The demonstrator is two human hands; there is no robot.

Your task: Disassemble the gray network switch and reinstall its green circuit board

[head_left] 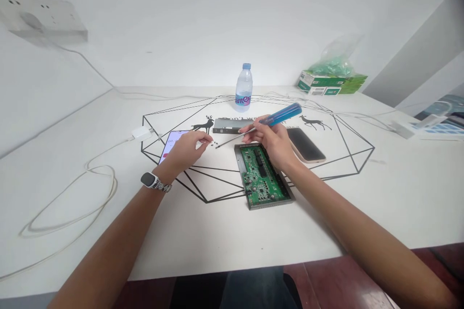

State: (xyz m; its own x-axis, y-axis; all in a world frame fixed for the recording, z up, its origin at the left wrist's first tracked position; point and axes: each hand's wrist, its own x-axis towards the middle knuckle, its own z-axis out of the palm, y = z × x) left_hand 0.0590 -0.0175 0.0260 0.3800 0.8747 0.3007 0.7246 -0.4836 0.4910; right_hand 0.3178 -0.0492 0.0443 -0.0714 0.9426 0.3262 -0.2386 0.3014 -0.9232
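Observation:
My right hand (274,141) grips a blue-handled screwdriver (281,116); its thin shaft slants down to the left, tip near several tiny dark screws (214,144) on the table. My left hand (187,148), with a watch on the wrist, rests on the table with fingers pinched together beside those screws; what it holds is too small to make out. A green circuit board in a grey metal tray (261,175) lies just below my right hand. A grey metal cover (228,126) lies behind the screws.
A phone with a lit screen (171,144) is partly under my left hand, a dark phone (306,144) lies right of my right hand. A water bottle (244,88), a green box with a bag (330,82), a charger with white cable (142,133) and a wall socket (43,19) are around.

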